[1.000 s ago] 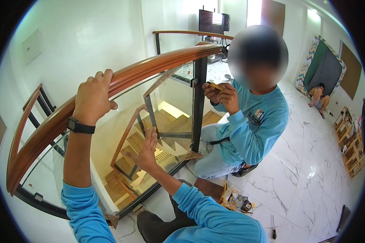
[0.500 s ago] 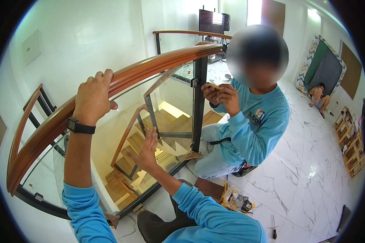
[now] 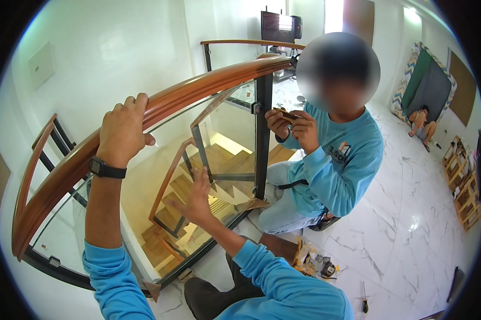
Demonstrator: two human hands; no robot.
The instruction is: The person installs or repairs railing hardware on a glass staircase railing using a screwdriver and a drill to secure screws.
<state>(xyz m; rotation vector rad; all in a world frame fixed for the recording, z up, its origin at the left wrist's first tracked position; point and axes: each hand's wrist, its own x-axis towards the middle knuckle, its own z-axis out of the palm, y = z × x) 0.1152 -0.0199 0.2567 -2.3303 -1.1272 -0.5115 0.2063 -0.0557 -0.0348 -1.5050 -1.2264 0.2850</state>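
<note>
My left hand [image 3: 122,130], with a black watch on its wrist, is wrapped over the curved brown wooden handrail [image 3: 198,85]. Lower down, my right hand [image 3: 197,198] has its fingers spread and raised in front of the glass panel [image 3: 235,120] under the rail; its palm seems to rest on the glass, though contact is hard to tell. A dark metal post [image 3: 263,138] bounds the panel on the right. Beyond it kneels a co-worker in a blue shirt [image 3: 347,160], holding a small flat brownish piece [image 3: 287,114] in both hands.
Wooden stairs [image 3: 224,160] drop away behind the glass. On the marble floor [image 3: 384,229] lie a tape measure [image 3: 328,269] among small packets, and a screwdriver [image 3: 365,298]. Wooden frames [image 3: 462,186] stand at right. Another person [image 3: 422,128] sits against a leaning mattress [image 3: 430,80].
The co-worker has turned the small piece slightly between their fingers. Both of my hands keep nearly the same places, and the view has shifted a little.
</note>
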